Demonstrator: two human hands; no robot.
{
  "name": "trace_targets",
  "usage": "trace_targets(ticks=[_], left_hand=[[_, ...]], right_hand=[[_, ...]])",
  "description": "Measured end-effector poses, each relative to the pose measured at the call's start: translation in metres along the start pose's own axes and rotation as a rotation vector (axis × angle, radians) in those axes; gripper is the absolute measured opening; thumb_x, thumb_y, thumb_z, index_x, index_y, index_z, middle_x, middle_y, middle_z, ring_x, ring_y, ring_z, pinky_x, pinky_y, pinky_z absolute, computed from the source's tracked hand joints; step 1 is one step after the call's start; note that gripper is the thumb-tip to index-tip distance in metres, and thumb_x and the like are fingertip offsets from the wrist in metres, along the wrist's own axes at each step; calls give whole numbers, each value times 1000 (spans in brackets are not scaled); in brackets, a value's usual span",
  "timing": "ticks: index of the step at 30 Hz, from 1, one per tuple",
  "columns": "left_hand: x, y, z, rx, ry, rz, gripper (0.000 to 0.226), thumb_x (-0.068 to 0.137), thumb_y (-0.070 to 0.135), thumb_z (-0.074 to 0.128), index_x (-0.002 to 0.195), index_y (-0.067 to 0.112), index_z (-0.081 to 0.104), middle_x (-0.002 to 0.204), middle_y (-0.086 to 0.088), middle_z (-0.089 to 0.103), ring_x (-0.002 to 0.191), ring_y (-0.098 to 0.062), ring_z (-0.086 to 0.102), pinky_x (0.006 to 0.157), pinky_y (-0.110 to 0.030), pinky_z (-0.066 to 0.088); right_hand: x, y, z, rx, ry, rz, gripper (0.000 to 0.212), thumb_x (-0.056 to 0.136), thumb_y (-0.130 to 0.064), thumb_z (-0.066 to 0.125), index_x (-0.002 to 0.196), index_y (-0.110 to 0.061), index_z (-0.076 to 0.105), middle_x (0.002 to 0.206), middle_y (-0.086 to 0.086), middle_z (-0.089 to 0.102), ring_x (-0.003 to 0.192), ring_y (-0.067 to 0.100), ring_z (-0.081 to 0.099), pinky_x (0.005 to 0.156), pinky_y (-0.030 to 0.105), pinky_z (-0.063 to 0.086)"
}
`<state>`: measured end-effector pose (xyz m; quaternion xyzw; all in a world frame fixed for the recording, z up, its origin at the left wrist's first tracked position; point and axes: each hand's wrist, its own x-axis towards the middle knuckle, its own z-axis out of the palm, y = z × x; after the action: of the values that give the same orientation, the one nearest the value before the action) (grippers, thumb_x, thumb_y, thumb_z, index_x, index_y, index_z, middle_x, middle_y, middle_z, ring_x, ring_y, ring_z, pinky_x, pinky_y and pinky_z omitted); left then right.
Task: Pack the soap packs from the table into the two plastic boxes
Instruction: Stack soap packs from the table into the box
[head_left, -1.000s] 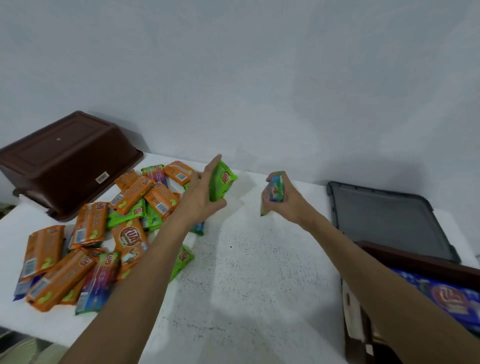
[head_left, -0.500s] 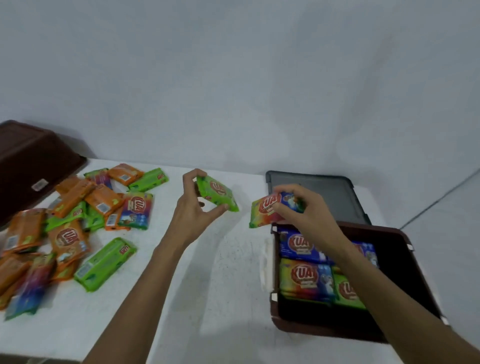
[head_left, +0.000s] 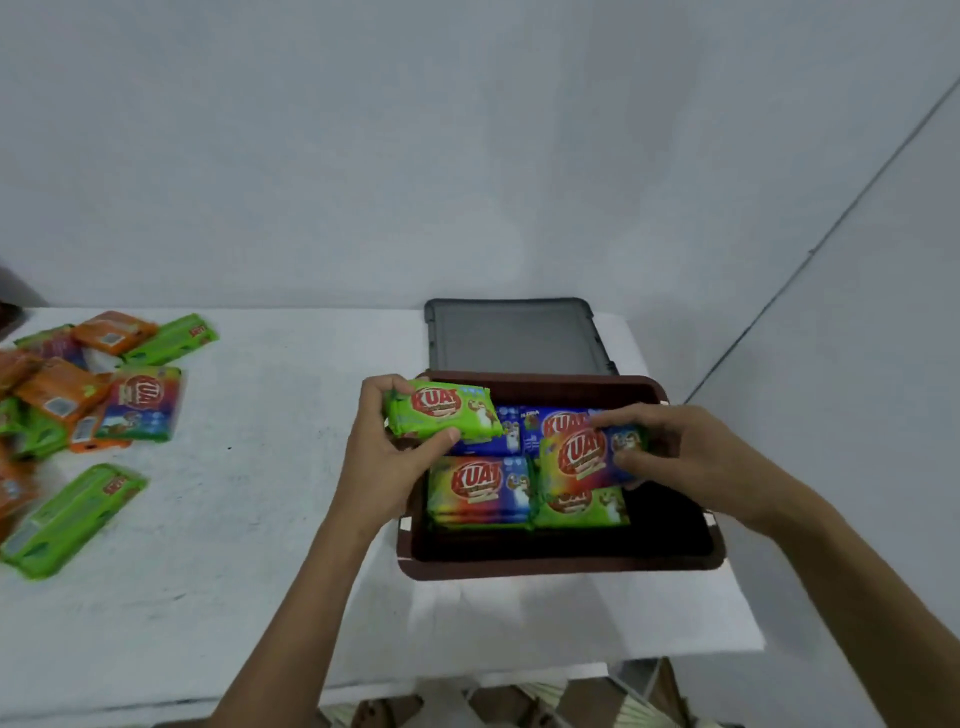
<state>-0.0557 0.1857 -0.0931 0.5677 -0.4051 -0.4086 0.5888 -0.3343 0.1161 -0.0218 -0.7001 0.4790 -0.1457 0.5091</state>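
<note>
a head-worn camera looks down at a white table (head_left: 270, 545) against a pale wall. the left hand (head_left: 387, 457) holds a green soap pack (head_left: 441, 413) flat, label up, fingers curled over its far left end and thumb pressed on its near edge, over the left rim of a brown plastic box (head_left: 561, 564). the right hand (head_left: 691, 457) pinches a rainbow-coloured soap pack (head_left: 579, 460) by its right end, fingertips above and thumb below, holding it over the packs already in the box. under and between the two sets of fingers, inside the box, lie two blue packs (head_left: 530, 426) at the far side, another rainbow pack (head_left: 478, 488) and a green pack (head_left: 579, 509) nearer; the near strip of the box floor is bare and dark. just beyond the fingers, behind the box, a dark grey lid (head_left: 511, 335) lies flat on the table. well to the left of the left hand's fingers, a loose, slightly blurred pile of orange, green and rainbow packs (head_left: 88, 405) lies on the table.
</note>
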Motion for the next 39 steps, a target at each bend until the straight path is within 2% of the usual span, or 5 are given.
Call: trace_targets(ticks=[16,22,26,32,39], left_hand=[[-11,0,16,271,66,40,50,79,14,75,105,35,38,126,9,52,105,-8,59,78,-34,59],[-11,5,17,281,10,40,50,80,14,75,104,38,39,128,12,53,108,-10,59,78,-35,60],[-16,10,21,171,-92,25,48,80,11,73,106,36,41,123,21,53,110,-12,61,73,-30,60],[-21,14,30,124,-236,47,48,80,10,73,114,28,45,133,18,53,118,-10,56,82,-32,58],[-6,5,11,730,-149,264,43,84,40,69,121,33,49,143,12,42,120,-2,43,85,-10,41]], right_hand=[[19,58,40,-607,53,177,50,93,-29,62,141,-25,49,141,1,52,126,19,52,106,38,45],[15,37,42,-803,171,106,49,95,-42,53,141,-27,46,134,3,56,116,17,58,96,33,53],[21,17,52,-423,298,-154,44,94,-33,58,137,-29,49,113,-3,67,97,12,66,81,24,58],[24,-2,63,407,85,-73,31,94,-17,60,124,-26,61,110,1,71,102,20,70,87,50,57],[10,11,39,375,169,-50,30,91,-14,63,119,-25,65,112,3,71,97,19,72,75,36,61]])
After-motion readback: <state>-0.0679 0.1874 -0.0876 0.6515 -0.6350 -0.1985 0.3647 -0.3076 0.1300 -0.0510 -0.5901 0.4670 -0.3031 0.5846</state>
